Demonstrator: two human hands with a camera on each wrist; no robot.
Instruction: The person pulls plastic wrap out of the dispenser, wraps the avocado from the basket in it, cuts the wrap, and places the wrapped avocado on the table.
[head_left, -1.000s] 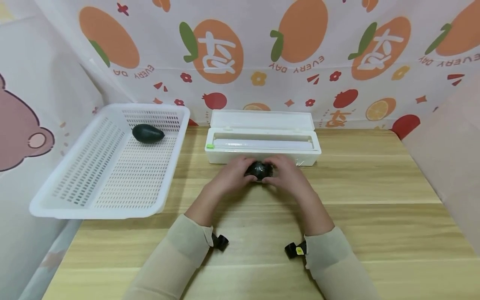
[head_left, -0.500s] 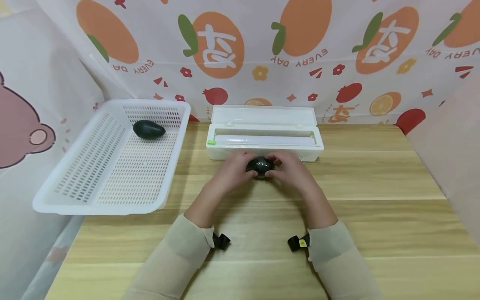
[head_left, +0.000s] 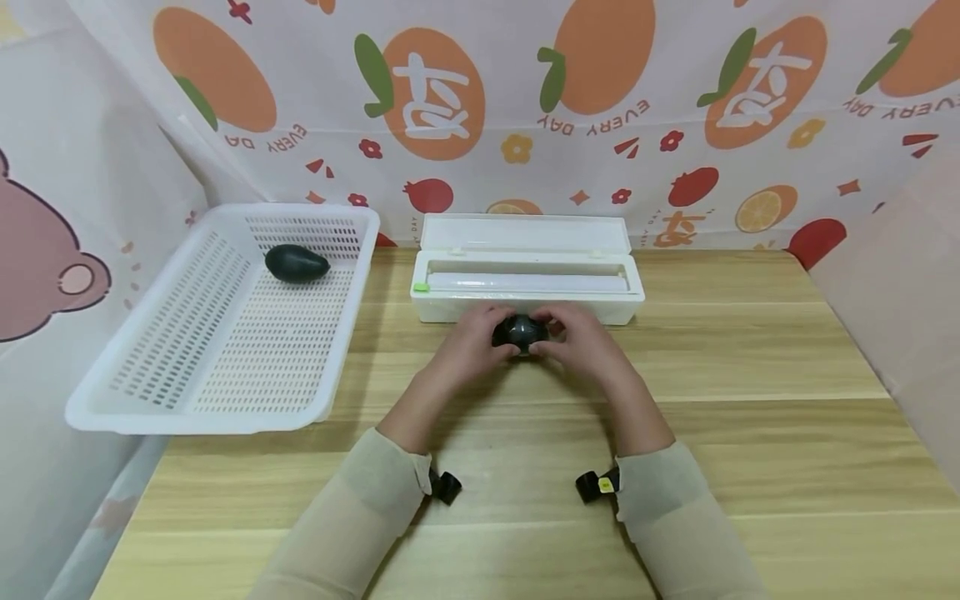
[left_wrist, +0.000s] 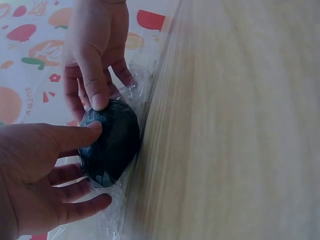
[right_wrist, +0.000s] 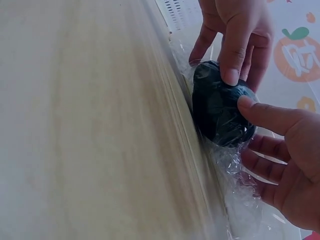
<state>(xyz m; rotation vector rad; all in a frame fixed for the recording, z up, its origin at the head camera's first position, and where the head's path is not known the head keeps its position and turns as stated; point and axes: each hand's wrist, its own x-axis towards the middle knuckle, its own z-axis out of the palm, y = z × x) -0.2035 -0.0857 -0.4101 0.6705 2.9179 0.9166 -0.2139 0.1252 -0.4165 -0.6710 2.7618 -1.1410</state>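
Observation:
A dark green avocado (head_left: pixel 522 332), wrapped in clear cling film (right_wrist: pixel 234 162), sits between both hands in front of the white box. My left hand (head_left: pixel 472 340) grips its left end, thumb on top and fingers around the far side. From the right, my right hand (head_left: pixel 576 338) holds the other end in the same way. In the left wrist view the two thumbs nearly meet on the avocado (left_wrist: pixel 111 145). Loose, crinkled film trails from both ends of it under the fingers. The avocado's underside is hidden.
Behind the hands stands an open white cling film box (head_left: pixel 432 310) with a film roll (head_left: pixel 525 283) inside and a green slider (head_left: pixel 421 287) at its left. A white perforated basket (head_left: pixel 330 367) at left holds another avocado (head_left: pixel 297 263). A fruit-patterned cloth (head_left: pixel 517 108) hangs behind the wooden table (head_left: pixel 750 433).
The hands have drawn slightly closer around the avocado, and it has turned a little between them. The view shifted slightly; box and basket stay where they were.

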